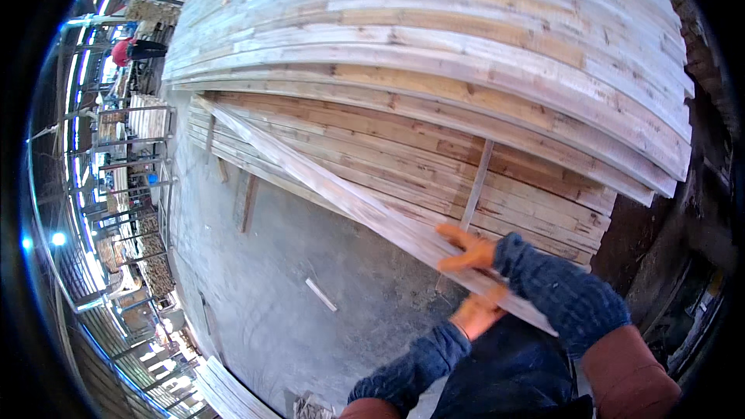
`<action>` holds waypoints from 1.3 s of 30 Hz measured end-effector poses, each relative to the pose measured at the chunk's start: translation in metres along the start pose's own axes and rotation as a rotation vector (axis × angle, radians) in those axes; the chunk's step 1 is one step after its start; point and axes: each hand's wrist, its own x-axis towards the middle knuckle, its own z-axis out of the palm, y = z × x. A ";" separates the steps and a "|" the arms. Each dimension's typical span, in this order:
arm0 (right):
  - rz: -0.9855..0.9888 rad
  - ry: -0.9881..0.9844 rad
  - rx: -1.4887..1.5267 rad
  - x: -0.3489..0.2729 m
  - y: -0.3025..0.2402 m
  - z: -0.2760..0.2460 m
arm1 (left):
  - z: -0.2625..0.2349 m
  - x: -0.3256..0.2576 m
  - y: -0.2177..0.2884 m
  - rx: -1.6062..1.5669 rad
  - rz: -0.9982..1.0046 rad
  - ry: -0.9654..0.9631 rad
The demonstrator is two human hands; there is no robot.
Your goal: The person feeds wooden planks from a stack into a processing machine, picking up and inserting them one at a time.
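Observation:
A long, narrow wooden board (341, 192) slants from the stack at the far left down to my body at the near right. Close to its near end, my left hand (477, 313) grips its lower edge, with the fingers partly hidden and blurred. Slightly farther along, my right hand (469, 251) holds the upper edge, thumb and finger spread over the wood. Behind the board lies a low layer of planks (403, 159), with a thin wooden strip (477, 184) across it near my right hand.
A tall stack of pale boards (434, 39) fills the far side, its edges overhanging the lower planks. On the grey concrete floor (287, 264) lies a small wood offcut (321, 295). Timber racks line the left, where a person in red (123, 52) stands. More boards (229, 392) lie at the lower left.

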 end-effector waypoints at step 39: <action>0.441 1.717 -0.999 -0.761 0.163 0.115 | -0.030 -0.038 0.288 1.029 0.819 0.021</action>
